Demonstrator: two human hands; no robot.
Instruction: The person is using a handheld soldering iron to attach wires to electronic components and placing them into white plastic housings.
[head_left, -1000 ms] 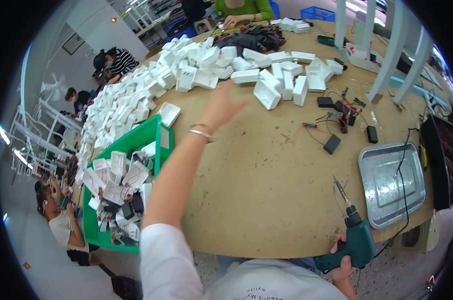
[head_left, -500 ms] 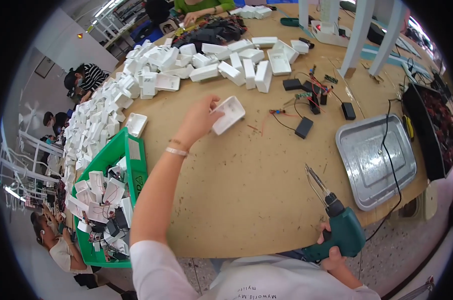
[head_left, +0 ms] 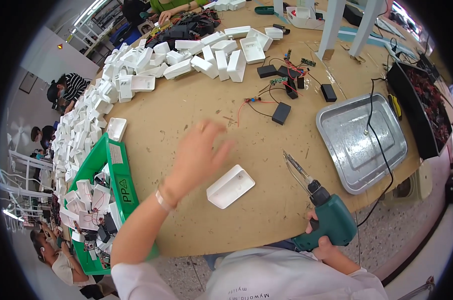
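Left hand (head_left: pixel 199 157): above the desk (head_left: pixel 186 225), blurred; fingers (head_left: pixel 223 151) spread wide, clear of the casing. Pale band (head_left: pixel 164 201) round the wrist.

White casing (head_left: pixel 231 186): alone on bare desk, hollow side up, long axis slanting from lower left to upper right. Just beside the left hand, on its near right; between it and the tool tip.

Right hand (head_left: pixel 327 246): at the desk's near edge, wrapped round the grip of a dark-green pistol-shaped tool (head_left: pixel 337 219); fingers closed on it. Thin metal tip (head_left: pixel 291 161) aimed up and left, over the desk.

Left side: green bin (head_left: pixel 117 170), packed with white shells, wires and black blocks. Beyond, long pile of white casings (head_left: pixel 94 117).

Right side: silver metal tray (head_left: pixel 359 165), black cable (head_left: pixel 384 156) across it. Farther off, wired black boxes (head_left: pixel 281 113) in a loose cluster.
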